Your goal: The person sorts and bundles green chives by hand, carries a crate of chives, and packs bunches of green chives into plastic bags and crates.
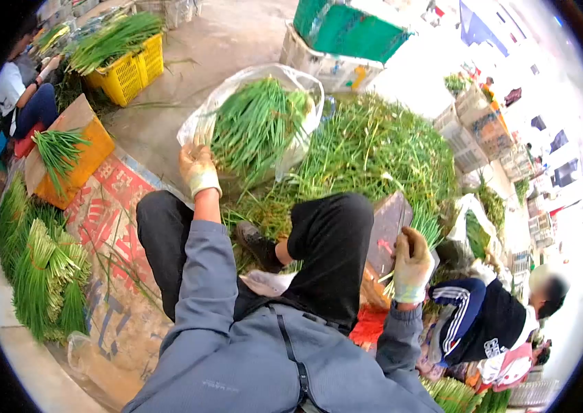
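My left hand (199, 170), in a pale work glove, is closed at the left rim of a white plastic bag (312, 81). Pale stalk ends show at its fingers, beside the leafy bunch of green onions (257, 127) in the bag. My right hand (412, 267), also gloved, is closed in a pinch beside my right knee. A thin, narrow strip rises from its fingertips; I cannot make out what it is. Behind that hand is a brown board (389, 227) with some green stalks beside it.
Loose green leaves (388, 144) are heaped in front of me. Tied bundles (47, 272) lie on the left, near an orange board (74, 162). A yellow crate (129, 72) stands further off. One person (26, 103) sits at left, another (491, 316) at right.
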Demonstrator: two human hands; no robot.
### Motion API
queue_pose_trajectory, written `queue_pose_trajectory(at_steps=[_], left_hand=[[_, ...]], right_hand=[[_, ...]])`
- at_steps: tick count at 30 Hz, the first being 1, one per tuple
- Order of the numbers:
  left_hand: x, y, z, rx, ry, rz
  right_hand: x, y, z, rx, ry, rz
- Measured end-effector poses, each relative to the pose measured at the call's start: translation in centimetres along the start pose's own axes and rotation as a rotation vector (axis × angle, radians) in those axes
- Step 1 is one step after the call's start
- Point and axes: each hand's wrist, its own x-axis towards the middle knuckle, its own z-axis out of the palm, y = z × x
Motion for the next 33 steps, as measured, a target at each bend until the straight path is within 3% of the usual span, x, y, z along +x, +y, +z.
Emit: queue_pose_trajectory(at_steps=[5, 7, 10, 13, 16, 18, 20, 21, 23, 24, 25, 27, 28, 31, 32, 33], left_hand=[[2.3, 1.4, -1.0, -0.138, 0.070, 0.078], [1.1, 2.8, -2.1, -0.101, 0.046, 0.026], [3.1, 1.0, -2.5, -0.001, 0.005, 0.014], [4.2, 0.6, -2.0, 0.227, 0.053, 0.145], [3.2, 1.6, -1.1, 0.137, -0.006, 0.069], [3.7, 0.7, -0.5, 0.163, -0.021, 0.076], [3.9, -0.5, -0.2, 0.609, 0.059, 0.294], [4.7, -0.7, 0.7, 0.601, 0.055, 0.303], [6.7, -0.9, 2.8, 0.759, -0.039, 0.102], [7.5, -1.2, 3.2, 0.850, -0.083, -0.007], [8.7, -1.3, 3.9, 0.857, -0.082, -0.004], [12.6, -1.3, 5.7, 1.126, -0.334, 0.120], [14.3, -1.5, 6.4, 1.147, -0.404, 0.132], [18.4, 0.9, 8.6, 1.327, -0.636, 0.074], [19.3, 0.5, 8.9, 1.338, -0.625, 0.062], [20.3, 0.1, 9.5, 1.390, -0.653, 0.040]], right_hand=[[1.1, -0.2, -0.9, 0.085, 0.009, -0.050], [0.4, -3.5, -0.3, 0.032, 0.009, -0.023], [-0.8, -2.6, 1.4, 0.125, -0.022, -0.049], [-0.8, -1.5, 3.2, 0.098, -0.084, -0.055], [0.3, -2.7, 4.5, 0.165, -0.131, 0.005], [2.5, -1.6, 6.2, 0.115, -0.216, -0.164], [4.8, -1.4, 8.7, 0.072, -0.278, -0.199], [6.2, -1.7, 10.0, 0.025, -0.312, -0.238], [9.6, -1.2, 13.5, 0.006, -0.489, -0.068], [11.7, 0.8, 16.3, -0.043, -0.545, -0.130], [13.9, 1.7, 18.5, 0.134, -0.748, -0.034], [17.5, 1.9, 22.9, 0.240, -0.892, 0.455], [19.4, 3.7, 25.7, 0.132, -0.911, 0.335], [24.5, 9.3, 33.6, 0.042, -0.761, 0.398], [25.7, 11.6, 35.9, -0.007, -0.703, 0.416], [26.9, 14.7, 38.2, -0.154, -0.661, 0.321]])
